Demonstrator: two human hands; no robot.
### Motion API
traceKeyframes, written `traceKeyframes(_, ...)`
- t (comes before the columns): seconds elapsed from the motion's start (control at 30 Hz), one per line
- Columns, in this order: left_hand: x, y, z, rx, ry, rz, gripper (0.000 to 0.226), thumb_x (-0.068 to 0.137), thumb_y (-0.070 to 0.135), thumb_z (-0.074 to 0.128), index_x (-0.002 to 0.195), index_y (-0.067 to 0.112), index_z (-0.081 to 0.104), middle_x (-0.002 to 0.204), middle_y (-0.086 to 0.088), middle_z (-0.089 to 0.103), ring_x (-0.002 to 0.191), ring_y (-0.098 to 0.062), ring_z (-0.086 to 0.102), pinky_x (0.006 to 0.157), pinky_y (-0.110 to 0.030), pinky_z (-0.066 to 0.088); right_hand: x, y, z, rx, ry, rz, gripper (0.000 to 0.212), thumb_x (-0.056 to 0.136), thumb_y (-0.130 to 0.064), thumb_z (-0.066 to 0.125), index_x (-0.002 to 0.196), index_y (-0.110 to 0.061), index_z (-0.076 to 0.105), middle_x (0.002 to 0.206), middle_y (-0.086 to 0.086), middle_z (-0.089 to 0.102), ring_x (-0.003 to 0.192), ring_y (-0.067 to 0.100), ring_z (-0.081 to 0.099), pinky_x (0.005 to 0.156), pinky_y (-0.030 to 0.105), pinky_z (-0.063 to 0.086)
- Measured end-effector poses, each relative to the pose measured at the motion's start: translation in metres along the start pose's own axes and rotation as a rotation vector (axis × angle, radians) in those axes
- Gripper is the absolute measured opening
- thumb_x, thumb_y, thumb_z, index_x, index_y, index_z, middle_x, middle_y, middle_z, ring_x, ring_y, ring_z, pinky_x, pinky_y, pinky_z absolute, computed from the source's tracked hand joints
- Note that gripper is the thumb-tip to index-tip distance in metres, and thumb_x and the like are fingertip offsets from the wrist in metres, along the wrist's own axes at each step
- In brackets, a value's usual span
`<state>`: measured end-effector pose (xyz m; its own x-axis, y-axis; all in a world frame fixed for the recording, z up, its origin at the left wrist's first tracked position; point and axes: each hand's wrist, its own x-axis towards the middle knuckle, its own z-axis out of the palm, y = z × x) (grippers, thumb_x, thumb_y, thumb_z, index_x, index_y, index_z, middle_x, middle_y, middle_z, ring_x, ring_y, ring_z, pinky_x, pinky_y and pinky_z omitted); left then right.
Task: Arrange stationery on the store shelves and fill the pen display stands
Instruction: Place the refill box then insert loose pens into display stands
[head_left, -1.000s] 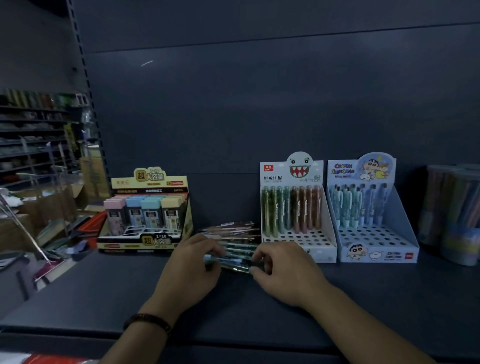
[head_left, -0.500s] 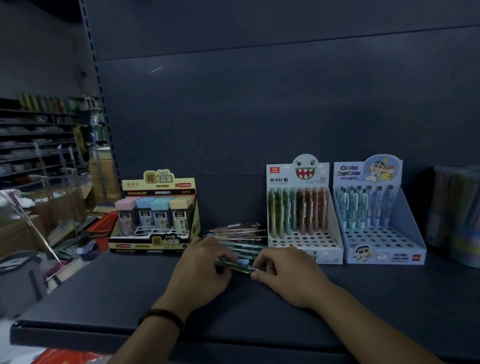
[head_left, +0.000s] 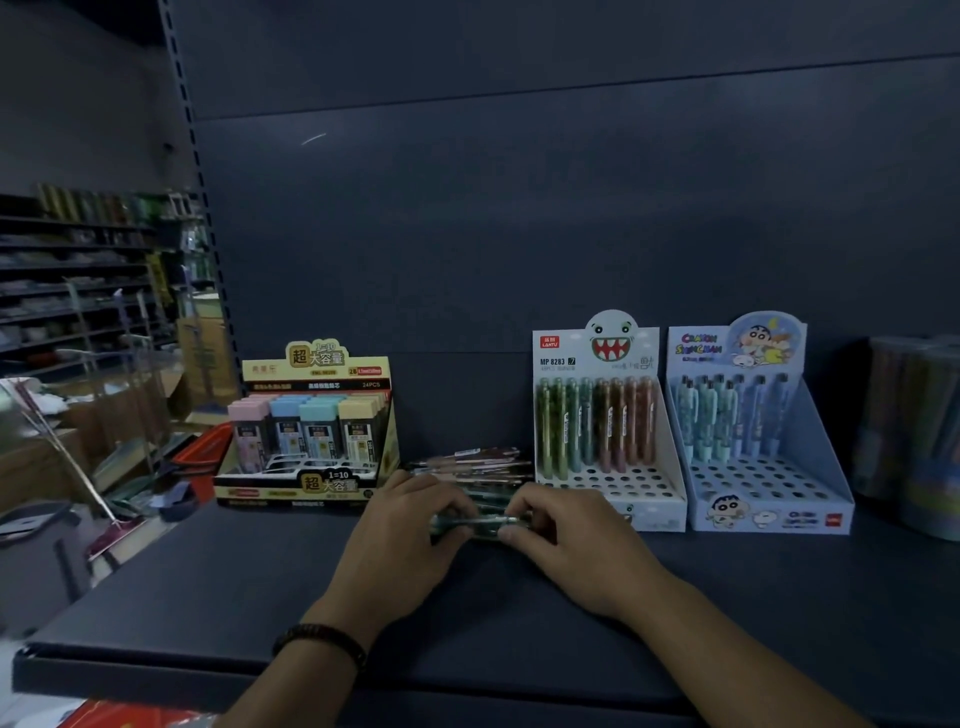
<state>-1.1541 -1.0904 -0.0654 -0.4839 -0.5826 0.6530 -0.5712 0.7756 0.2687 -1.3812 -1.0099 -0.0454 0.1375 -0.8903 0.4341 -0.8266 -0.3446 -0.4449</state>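
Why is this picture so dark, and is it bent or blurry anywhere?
Head view: the lighting is dim, the white monster-face stand brightest; head view: the wide lens bends the shelf upright at left; head view: the pens gripped between the left hand and right hand look smeared, and the tubs at the right edge are soft.

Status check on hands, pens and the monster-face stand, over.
Left hand and right hand both grip pen bundle at shelf. Loose pens piled behind, left of monster-face stand. Stand's front holes unfilled; no obstruction seen.
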Motion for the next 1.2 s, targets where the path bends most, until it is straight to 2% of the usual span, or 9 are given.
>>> traceKeyframes(0.1,0.001,0.003,-0.002,0.005,0.035,0.025,0.016,0.088,0.035,0.079,0.102,0.038,0.071,0.098,0.029,0.06,0.097,0.0,0.055,0.085,-0.026,0.049,0.001,-0.001,0.0,0.121,0.113,-0.012,0.02,0.102,-0.049,0.059,0.091,-0.033,0.061,0.075,-0.008,0.061,0.069,0.009,0.057,0.069,0.041,0.051)
traceKeyframes(0.37,0.002,0.002,0.0,-0.004,0.028,-0.002,0.005,0.096,0.042,0.069,0.1,0.039,0.072,0.094,0.029,0.061,0.097,-0.003,0.052,0.081,-0.021,0.046,0.002,0.007,-0.013,0.54,0.387,0.096,0.028,0.106,-0.032,0.058,0.082,-0.018,0.064,0.067,0.007,0.056,0.056,0.012,0.046,0.057,0.031,0.038)
traceKeyframes(0.5,0.003,0.006,0.0,-0.053,0.031,-0.02,0.002,0.097,0.036,0.069,0.097,0.037,0.071,0.094,0.026,0.063,0.098,-0.002,0.053,0.079,-0.018,0.045,0.004,0.004,-0.016,0.579,0.457,0.061,0.019,0.104,-0.025,0.063,0.09,-0.022,0.075,0.074,0.003,0.067,0.056,0.014,0.059,0.052,0.036,0.051)
traceKeyframes(0.6,0.007,0.013,-0.002,-0.112,0.0,-0.075,0.009,0.099,0.034,0.067,0.093,0.04,0.068,0.091,0.023,0.063,0.098,-0.002,0.052,0.075,-0.016,0.042,0.001,0.002,-0.022,0.684,0.5,0.042,0.014,0.1,-0.014,0.069,0.1,-0.022,0.08,0.08,0.008,0.073,0.056,0.031,0.067,0.045,0.047,0.057)
traceKeyframes(0.73,0.023,0.042,0.005,-0.132,-0.017,-0.105,0.01,0.095,0.037,0.073,0.086,0.04,0.07,0.085,0.024,0.066,0.096,0.001,0.054,0.073,-0.014,0.045,0.001,0.004,-0.037,0.752,0.593,0.049,0.017,0.099,-0.009,0.069,0.09,-0.02,0.077,0.074,0.016,0.068,0.046,0.037,0.062,0.041,0.032,0.05)
traceKeyframes(0.83,0.038,0.063,0.019,-0.178,0.01,-0.12,0.012,0.095,0.04,0.073,0.083,0.042,0.07,0.083,0.027,0.068,0.089,-0.002,0.061,0.073,-0.016,0.047,0.002,0.008,-0.058,0.791,0.63,0.066,0.015,0.1,-0.008,0.067,0.088,-0.015,0.073,0.071,0.017,0.066,0.052,0.04,0.066,0.042,0.031,0.049)
traceKeyframes(0.97,0.052,0.085,0.037,-0.171,0.033,-0.102,0.011,0.1,0.04,0.064,0.089,0.043,0.064,0.087,0.026,0.065,0.091,-0.001,0.056,0.078,-0.023,0.049,0.008,0.02,-0.09,0.666,0.643,0.074,0.015,0.099,-0.008,0.069,0.085,-0.005,0.069,0.064,0.014,0.066,0.05,0.021,0.061,0.046,0.03,0.05)
traceKeyframes(1.1,0.057,0.096,0.054,-0.03,0.069,-0.026,0.019,0.1,0.043,0.059,0.119,0.04,0.06,0.11,0.026,0.059,0.1,0.0,0.046,0.091,-0.02,0.04,0.021,0.038,-0.112,0.305,0.659,0.074,0.015,0.098,-0.016,0.071,0.107,-0.028,0.071,0.079,-0.007,0.069,0.075,0.008,0.067,0.067,0.022,0.057)
traceKeyframes(1.2,0.057,0.097,0.065,0.07,0.07,0.012,0.026,0.098,0.047,0.055,0.121,0.038,0.063,0.113,0.021,0.057,0.104,-0.008,0.046,0.093,-0.028,0.045,0.034,0.048,-0.117,0.162,0.636,0.038,0.021,0.099,-0.02,0.069,0.117,-0.029,0.066,0.084,-0.012,0.068,0.082,0.005,0.066,0.07,0.023,0.055)
